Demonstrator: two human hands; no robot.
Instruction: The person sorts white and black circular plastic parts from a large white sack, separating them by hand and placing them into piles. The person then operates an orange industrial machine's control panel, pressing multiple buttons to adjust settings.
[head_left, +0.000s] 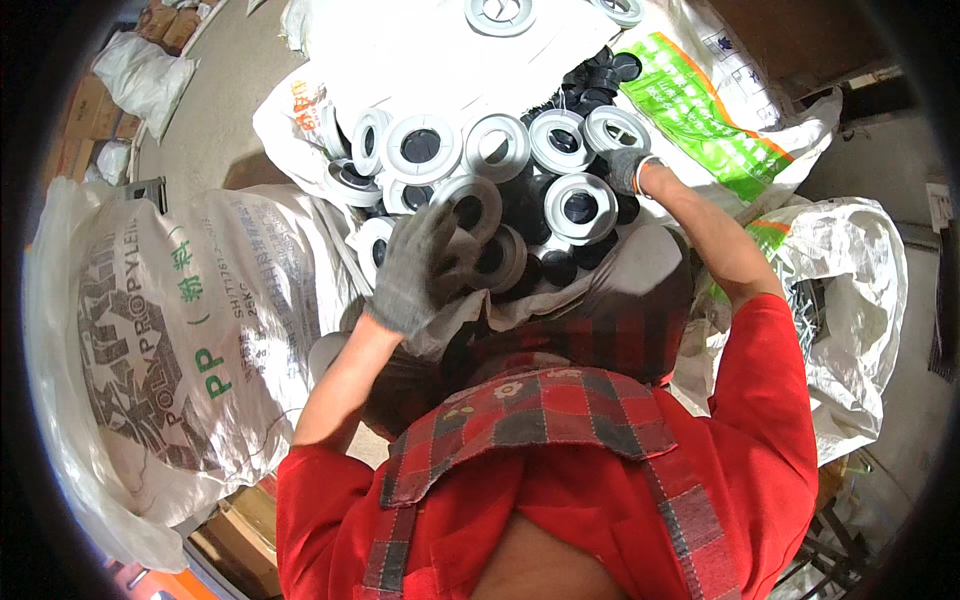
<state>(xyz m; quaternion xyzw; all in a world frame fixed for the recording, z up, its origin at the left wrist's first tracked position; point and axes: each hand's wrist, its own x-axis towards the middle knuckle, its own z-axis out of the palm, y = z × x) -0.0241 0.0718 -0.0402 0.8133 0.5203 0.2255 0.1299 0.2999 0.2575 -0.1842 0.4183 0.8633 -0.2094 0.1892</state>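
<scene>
Grey-white plastic rings (556, 225), several with black round centres, lie in a heap before me on a white woven sack. My left hand (412, 274), in a grey knit glove, is over the near left of the heap with its fingers apart. Its fingertips overlap the edge of a shaded ring (491, 202); contact is unclear. At the heap's right, my gloved right hand (626, 171) meets the lower edge of a spoked ring (596, 124); its fingers are largely hidden. Black round plastic parts (600, 79) lie among and behind the rings.
A large filled polypropylene sack (187, 337) stands at my left. To my right, an open white sack (862, 300) holds thin pale pieces (801, 311). Beyond the heap is a sunlit white sheet (450, 60) with a ring (501, 11) on it. Cardboard boxes (90, 112) stand far left.
</scene>
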